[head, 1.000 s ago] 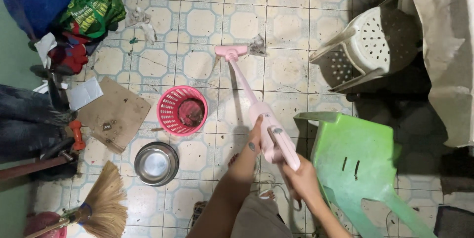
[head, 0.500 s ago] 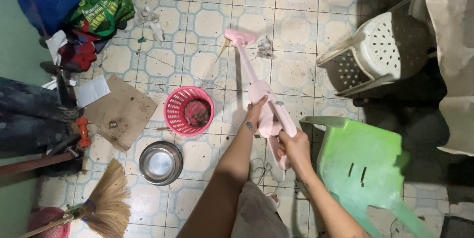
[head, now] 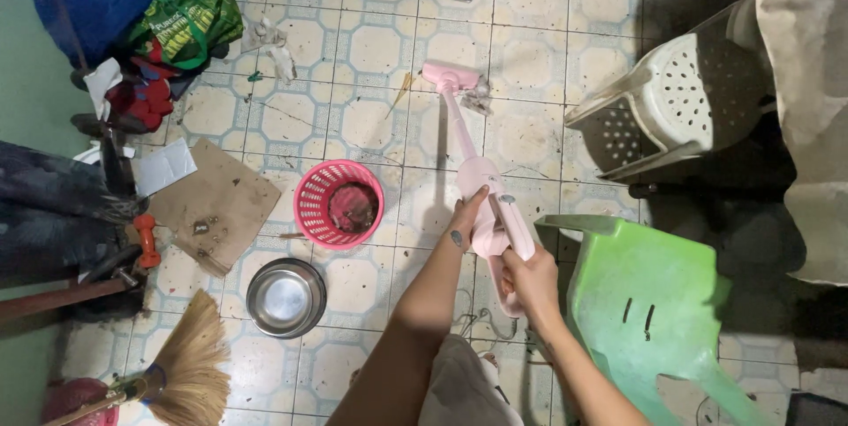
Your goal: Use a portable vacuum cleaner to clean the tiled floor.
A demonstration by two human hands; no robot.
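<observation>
Above grimy tiles, slim pink stick vacuum [head: 481, 192], both hands' fingers [head: 465, 211] wrapped around its body.

Grimy patterned tile floor [head: 371, 46], green plastic chair [head: 649, 302], perhaps an overturned white stool [head: 680, 99].

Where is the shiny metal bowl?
In the head view the metal bowl sits on the tiled floor at lower left, just below the pink basket and right of the straw broom.

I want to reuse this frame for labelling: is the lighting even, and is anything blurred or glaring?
Head view: light is uneven, bright on the tiled floor, deep shadow right of the white stool. The pink stick vacuum and both hands look sharp; the steel bowl shows mild glare.
</observation>
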